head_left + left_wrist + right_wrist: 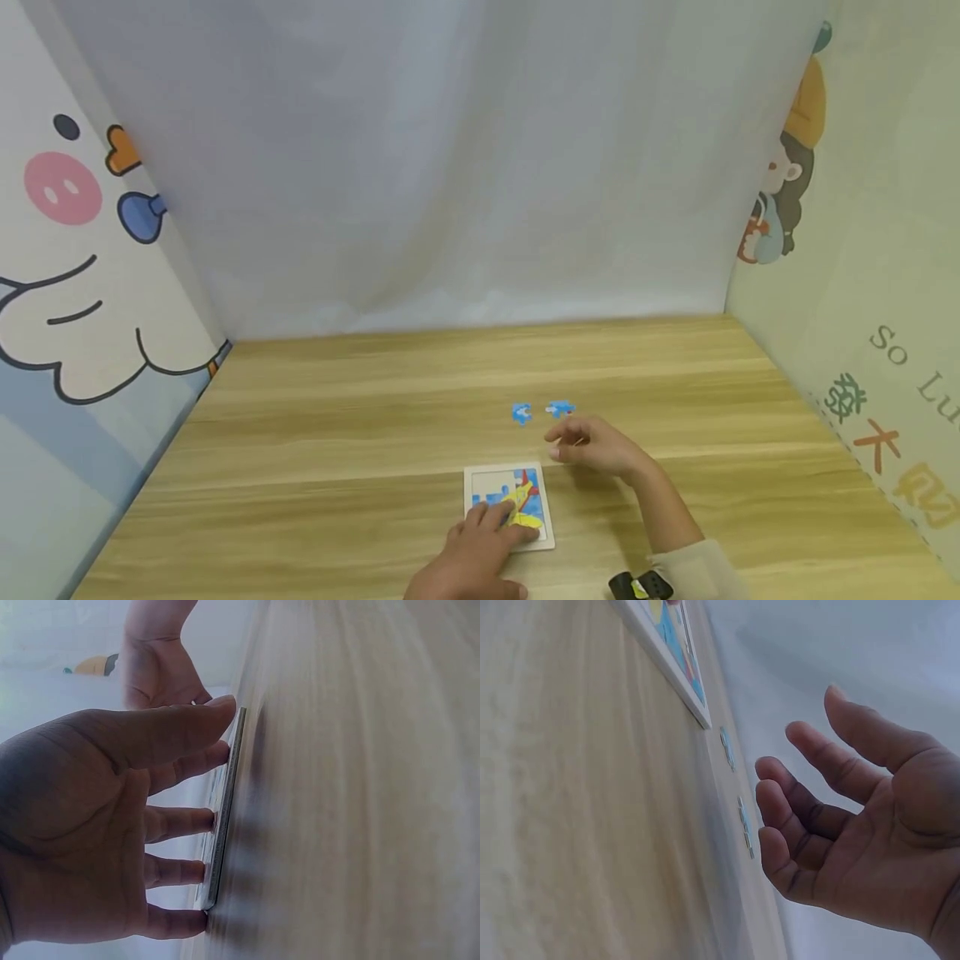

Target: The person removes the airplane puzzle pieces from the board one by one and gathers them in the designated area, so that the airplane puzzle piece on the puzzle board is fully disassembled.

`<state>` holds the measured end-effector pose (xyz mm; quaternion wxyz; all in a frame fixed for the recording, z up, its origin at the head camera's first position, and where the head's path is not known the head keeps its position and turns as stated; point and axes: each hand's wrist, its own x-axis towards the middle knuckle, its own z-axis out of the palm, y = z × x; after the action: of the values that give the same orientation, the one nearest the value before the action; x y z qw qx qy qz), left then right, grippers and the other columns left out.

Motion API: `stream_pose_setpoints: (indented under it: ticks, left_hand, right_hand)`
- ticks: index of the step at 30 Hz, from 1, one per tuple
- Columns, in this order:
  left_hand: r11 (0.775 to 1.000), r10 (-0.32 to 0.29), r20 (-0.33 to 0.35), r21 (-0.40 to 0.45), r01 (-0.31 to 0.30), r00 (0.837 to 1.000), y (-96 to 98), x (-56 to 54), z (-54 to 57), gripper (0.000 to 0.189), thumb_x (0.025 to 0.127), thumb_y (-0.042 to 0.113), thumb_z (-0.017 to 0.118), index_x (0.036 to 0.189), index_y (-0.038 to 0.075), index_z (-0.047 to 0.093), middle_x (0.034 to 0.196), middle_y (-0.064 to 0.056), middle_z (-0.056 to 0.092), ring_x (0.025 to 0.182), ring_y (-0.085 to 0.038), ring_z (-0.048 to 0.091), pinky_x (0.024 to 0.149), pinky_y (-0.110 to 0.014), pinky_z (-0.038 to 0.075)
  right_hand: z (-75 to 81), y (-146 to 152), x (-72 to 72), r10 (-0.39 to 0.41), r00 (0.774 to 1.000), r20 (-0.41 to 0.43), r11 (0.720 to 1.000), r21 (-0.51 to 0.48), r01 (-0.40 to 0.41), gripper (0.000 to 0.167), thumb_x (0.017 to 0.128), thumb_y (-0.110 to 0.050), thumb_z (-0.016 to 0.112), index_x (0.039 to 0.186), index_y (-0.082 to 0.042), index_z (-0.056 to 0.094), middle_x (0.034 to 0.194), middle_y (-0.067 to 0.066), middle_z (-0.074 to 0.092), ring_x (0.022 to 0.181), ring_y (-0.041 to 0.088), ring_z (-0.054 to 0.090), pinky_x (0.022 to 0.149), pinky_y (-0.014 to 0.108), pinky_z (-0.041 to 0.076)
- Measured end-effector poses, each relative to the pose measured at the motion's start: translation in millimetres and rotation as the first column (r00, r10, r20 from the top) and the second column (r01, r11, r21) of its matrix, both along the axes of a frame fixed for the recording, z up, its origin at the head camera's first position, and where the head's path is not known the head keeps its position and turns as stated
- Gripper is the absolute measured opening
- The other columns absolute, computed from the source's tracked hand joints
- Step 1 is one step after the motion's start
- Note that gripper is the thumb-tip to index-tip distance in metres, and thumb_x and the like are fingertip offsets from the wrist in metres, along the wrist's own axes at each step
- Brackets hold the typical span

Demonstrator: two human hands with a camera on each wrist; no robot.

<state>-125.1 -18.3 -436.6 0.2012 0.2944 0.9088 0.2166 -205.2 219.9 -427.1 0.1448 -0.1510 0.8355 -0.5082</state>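
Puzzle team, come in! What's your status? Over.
Left hand pressing flat on puzzle board. Right hand open, empty, near two loose blue pieces. Nothing in the way.

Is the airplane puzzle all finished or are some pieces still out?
Not finished. Two blue pieces lie loose on the table beyond the puzzle board, whose upper left part looks bare.

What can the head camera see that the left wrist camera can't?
Only the head view shows the two loose blue puzzle pieces lying on the table beyond the right hand, the yellow plane picture on the puzzle board, and the cartoon walls. Only the left wrist view shows the board edge-on, with the left hand's fingertips pressing on it. Both show the left hand, the right hand, the board and the wooden table.
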Motion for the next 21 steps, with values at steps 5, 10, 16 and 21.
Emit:
stream_pose_setpoints:
  ticks: [5, 10, 16, 21]
  left_hand:
    - [1.000, -0.012, -0.022, -0.012, 0.011, 1.000, -0.2, -0.9, -3.2, 0.058, 0.073, 0.034, 0.077, 0.127, 0.028, 0.056, 0.141, -0.008, 0.034, 0.129, -0.041, 0.025, 0.093, -0.061, 0.031]
    - [1.000, -0.008, -0.014, -0.006, 0.008, 1.000, 0.1, -1.1, -4.3, 0.058, 0.072, 0.033, 0.076, 0.126, 0.028, 0.056, 0.142, -0.007, 0.033, 0.130, -0.041, 0.024, 0.093, -0.061, 0.030]
    - [1.000, -0.005, -0.013, 0.017, 0.005, 1.000, -0.4, -0.9, -6.5, 0.057, 0.072, 0.032, 0.076, 0.126, 0.028, 0.057, 0.143, -0.009, 0.033, 0.130, -0.042, 0.023, 0.093, -0.062, 0.029]
    - [0.999, -0.001, 0.008, 0.032, 0.001, 1.000, -1.1, -1.1, -6.8, 0.057, 0.073, 0.031, 0.075, 0.126, 0.026, 0.057, 0.143, -0.012, 0.033, 0.130, -0.043, 0.021, 0.094, -0.063, 0.028]
  right_hand:
    - [-5.1, -3.4, 1.2, 0.044, 0.999, -0.008, 0.999, -0.017, -0.044, 0.029, 0.085, -0.011, 0.066, 0.110, 0.005, 0.061, 0.094, 0.011, 0.061, 0.086, 0.024, 0.055, 0.072, 0.038, 0.047]
    - [-11.7, -7.3, 0.7, 0.089, 0.996, -0.025, 0.996, 0.024, -0.088, 0.032, 0.082, -0.011, 0.070, 0.110, 0.001, 0.063, 0.098, 0.011, 0.063, 0.093, 0.026, 0.056, 0.080, 0.040, 0.047]
    - [-15.4, -12.3, 1.2, 0.147, 0.989, -0.032, 0.987, 0.072, -0.145, 0.033, 0.079, -0.010, 0.073, 0.109, -0.001, 0.063, 0.099, 0.009, 0.062, 0.093, 0.026, 0.056, 0.081, 0.041, 0.046]
    - [-18.2, -20.0, -1.3, 0.124, 0.990, -0.061, 0.989, 0.092, -0.118, 0.028, 0.074, -0.008, 0.076, 0.100, -0.002, 0.065, 0.088, 0.005, 0.060, 0.083, 0.021, 0.054, 0.073, 0.035, 0.046]
